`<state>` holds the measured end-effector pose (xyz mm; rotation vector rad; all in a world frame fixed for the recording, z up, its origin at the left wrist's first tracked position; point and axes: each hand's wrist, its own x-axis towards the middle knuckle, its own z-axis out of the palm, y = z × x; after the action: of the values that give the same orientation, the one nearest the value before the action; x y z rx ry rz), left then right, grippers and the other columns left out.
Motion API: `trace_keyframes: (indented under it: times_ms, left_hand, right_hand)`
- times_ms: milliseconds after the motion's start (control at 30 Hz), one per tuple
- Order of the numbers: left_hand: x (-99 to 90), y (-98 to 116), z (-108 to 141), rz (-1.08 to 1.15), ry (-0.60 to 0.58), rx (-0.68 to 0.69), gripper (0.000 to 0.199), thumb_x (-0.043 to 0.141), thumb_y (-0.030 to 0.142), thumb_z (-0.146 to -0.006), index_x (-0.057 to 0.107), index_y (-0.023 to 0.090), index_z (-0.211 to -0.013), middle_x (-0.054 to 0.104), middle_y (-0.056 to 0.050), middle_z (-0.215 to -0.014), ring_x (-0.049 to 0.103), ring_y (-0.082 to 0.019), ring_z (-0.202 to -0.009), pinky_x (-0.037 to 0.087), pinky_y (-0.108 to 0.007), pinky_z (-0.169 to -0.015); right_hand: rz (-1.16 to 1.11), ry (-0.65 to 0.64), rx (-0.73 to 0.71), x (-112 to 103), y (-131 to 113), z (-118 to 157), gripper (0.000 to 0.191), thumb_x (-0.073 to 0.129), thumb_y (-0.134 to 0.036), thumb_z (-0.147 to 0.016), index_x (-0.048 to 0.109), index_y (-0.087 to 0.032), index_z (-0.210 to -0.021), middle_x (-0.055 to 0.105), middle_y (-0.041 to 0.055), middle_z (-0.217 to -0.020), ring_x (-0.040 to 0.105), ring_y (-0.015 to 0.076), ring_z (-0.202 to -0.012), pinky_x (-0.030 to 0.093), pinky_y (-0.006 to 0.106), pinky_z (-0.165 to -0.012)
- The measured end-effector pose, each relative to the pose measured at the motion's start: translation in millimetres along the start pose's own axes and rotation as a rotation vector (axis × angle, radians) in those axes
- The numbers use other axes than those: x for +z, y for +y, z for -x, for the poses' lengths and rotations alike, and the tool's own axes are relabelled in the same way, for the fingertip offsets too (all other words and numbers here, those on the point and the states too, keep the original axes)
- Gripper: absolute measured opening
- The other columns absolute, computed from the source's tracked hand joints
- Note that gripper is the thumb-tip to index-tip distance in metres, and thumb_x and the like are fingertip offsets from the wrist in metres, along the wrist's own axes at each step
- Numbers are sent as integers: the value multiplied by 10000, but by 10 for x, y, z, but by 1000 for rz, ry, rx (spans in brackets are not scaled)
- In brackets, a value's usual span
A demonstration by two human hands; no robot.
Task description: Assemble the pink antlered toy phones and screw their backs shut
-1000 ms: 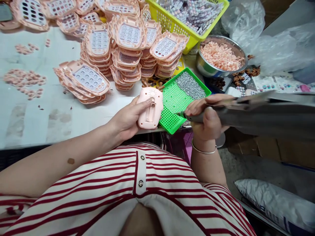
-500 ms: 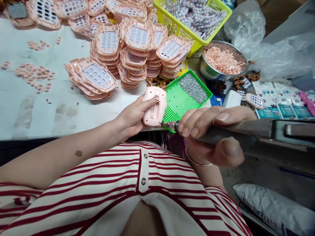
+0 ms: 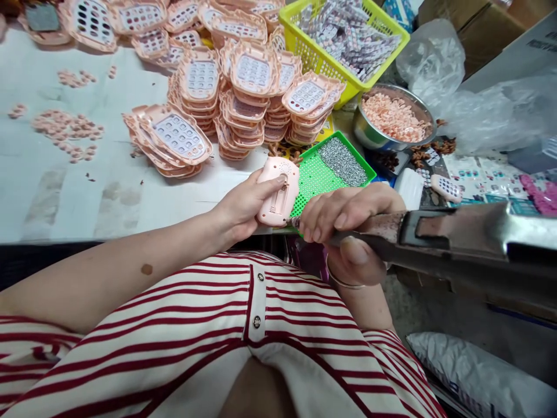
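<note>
My left hand point(image 3: 243, 203) holds a pink plastic casing point(image 3: 274, 200) by its left side, thumb on the open battery slot. Wrapped round a dark electric screwdriver point(image 3: 383, 232) is my right hand point(image 3: 348, 226). The tool's tip meets the casing's lower right corner, where a finger partly covers it. Just behind the casing is a green perforated tray point(image 3: 313, 174) with a heap of silver screws point(image 3: 343, 161). Stacked pink casing halves with button panels point(image 3: 202, 81) stand beyond my left hand.
A yellow basket point(image 3: 304, 43) of patterned parts stands at the back, near a steel bowl point(image 3: 369, 130) of small pink pieces. Loose pink buttons point(image 3: 67, 130) lie on the left of the white table point(image 3: 174, 209). Clear plastic bags point(image 3: 491, 116) are at right.
My right hand and the screwdriver have moved left, closer to the casing. The view has shifted slightly, and the casing stays in my left hand.
</note>
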<state>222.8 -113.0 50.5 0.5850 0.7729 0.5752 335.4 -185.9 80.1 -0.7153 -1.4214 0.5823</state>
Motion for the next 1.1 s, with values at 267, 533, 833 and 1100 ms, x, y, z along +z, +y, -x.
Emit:
trace_keyframes:
  times_ms: [267, 533, 833, 1100]
  left_hand:
    - [-39, 21, 0, -19, -49, -21, 276, 687, 160, -833, 598, 174, -1093, 690, -17, -835, 650, -148, -698, 564, -300, -703]
    - [-2, 59, 46, -30, -17, -27, 353, 671, 173, -867, 587, 185, -1209, 715, -41, -928, 674, -148, -733, 589, -304, -732]
    - [16, 78, 39, -63, -6, -40, 320, 607, 180, -914, 573, 172, -1232, 715, -38, -882, 668, -152, -697, 600, -327, -758]
    - [-27, 71, 7, 4, -2, -18, 352, 609, 193, -927, 546, 207, -1272, 721, -38, -954, 684, -149, -750, 612, -328, -770]
  right_hand:
    - [53, 175, -68, -135, -176, -3, 158, 692, -436, -812, 616, -331, -902, 489, -81, -481, 496, 135, -372, 448, 286, -363]
    - [216, 417, 8, -507, 421, 249, 223, 736, -477, -789, 623, -311, -887, 450, -87, -550, 464, 97, -380, 432, 258, -386]
    - [168, 453, 55, -569, 509, 281, 202, 741, -436, -791, 655, -287, -898, 511, -62, -610, 501, 106, -408, 426, 276, -404]
    - [329, 396, 54, -548, 426, 259, 268, 666, -548, -860, 563, -323, -961, 479, -70, -628, 467, 112, -423, 425, 288, -441]
